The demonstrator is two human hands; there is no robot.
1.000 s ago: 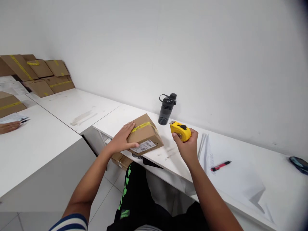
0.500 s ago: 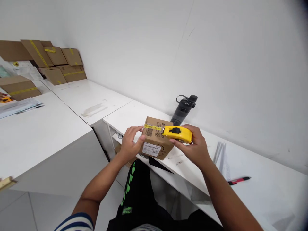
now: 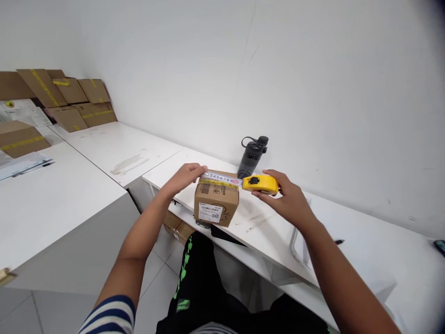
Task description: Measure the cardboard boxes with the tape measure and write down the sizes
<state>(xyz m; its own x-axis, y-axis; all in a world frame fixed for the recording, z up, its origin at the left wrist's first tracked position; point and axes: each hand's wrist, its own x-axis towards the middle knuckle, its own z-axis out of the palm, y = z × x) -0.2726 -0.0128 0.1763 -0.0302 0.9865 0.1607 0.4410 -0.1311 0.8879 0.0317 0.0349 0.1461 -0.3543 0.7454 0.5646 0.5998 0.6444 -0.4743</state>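
1. Cardboard box [image 3: 216, 204] stands at the near edge of the counter [image 3: 347, 241], label facing the person
2. Left hand [image 3: 184, 176]: fingers pinch the end of the tape blade [image 3: 222, 177] at the box's top left edge
3. Right hand [image 3: 288, 199]: fingers grip the yellow tape measure [image 3: 260, 183] just beyond the box's right edge
4. Dark water bottle [image 3: 252, 157] stands behind, by the wall
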